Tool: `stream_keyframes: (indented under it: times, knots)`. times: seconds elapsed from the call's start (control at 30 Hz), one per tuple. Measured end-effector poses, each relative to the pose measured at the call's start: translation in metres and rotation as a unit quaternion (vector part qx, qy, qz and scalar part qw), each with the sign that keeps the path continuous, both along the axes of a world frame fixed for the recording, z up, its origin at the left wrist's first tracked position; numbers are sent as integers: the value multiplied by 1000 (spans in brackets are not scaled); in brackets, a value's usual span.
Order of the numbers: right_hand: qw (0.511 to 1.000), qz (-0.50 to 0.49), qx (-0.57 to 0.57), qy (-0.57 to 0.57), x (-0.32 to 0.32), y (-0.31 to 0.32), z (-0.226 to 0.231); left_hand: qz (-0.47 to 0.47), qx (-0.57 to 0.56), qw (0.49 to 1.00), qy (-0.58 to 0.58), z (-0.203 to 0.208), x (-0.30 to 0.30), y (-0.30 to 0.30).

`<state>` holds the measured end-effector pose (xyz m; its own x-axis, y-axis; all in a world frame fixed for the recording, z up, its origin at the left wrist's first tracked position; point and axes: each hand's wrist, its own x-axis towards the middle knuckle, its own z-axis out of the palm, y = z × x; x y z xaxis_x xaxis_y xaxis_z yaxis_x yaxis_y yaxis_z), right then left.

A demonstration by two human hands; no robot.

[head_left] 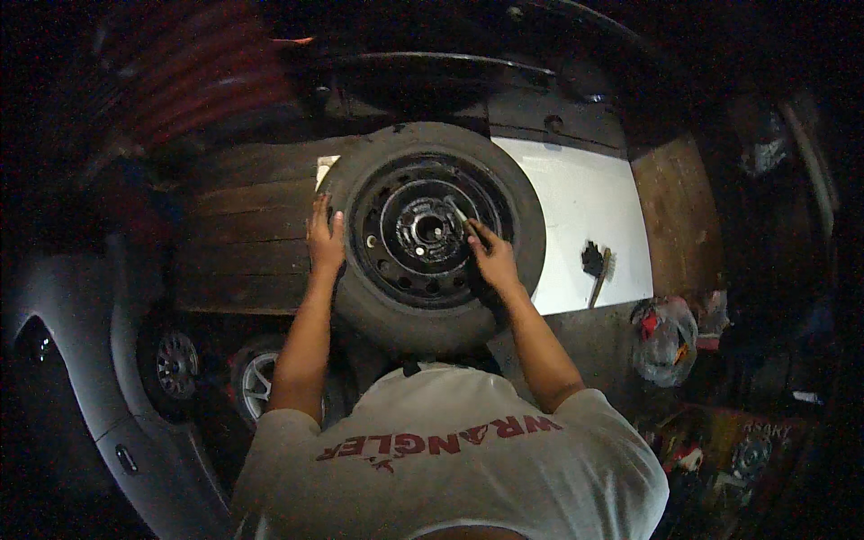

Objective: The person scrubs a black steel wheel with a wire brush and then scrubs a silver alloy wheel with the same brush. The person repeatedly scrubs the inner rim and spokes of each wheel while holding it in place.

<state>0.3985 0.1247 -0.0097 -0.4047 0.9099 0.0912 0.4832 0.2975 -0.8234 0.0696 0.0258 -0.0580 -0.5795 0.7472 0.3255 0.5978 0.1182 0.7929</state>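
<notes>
A black steel wheel point(389, 261) with its tyre point(405, 333) lies face up before me, the hub hole and bolt holes showing at its centre. My left hand point(326, 236) rests flat against the tyre's left side, fingers stretched out and holding nothing. In my right hand point(491, 254) a slim pale stick-like tool point(462, 217) is pinched between the fingers. Its tip points up and left, over the wheel's dark centre disc, right of the hub hole. The tip is too small and dark to tell its kind, or whether it touches the metal.
Beneath the tyre's right side lies a white board point(580, 193), bearing a wooden-handled brush point(601, 277) and a small black crumpled thing point(591, 258). Wooden planks point(247, 229) extend left. Other wheels point(256, 382) and a grey car point(76, 315) stand lower left; a plastic bag point(664, 346) sits right.
</notes>
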Motion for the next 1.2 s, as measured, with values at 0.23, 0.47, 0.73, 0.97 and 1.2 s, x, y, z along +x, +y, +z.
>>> stream_keyframes:
  times: [0.23,0.47,0.73,0.97,1.2]
  knots:
    - [988,-113,43,100,65,7,-5,-85,71,988,-105,37,87,10]
    - [942,-238,-111,207,138,26,-7,-159,56,974,-154,58,182,45]
    - [938,-264,-30,221,236,56,-48,-274,-4,947,-167,68,313,98]
    - [950,-301,-37,75,317,65,-110,-328,-34,931,-158,52,403,136]
    - [967,-183,-68,-161,334,54,-123,-326,-100,937,-71,-13,466,149]
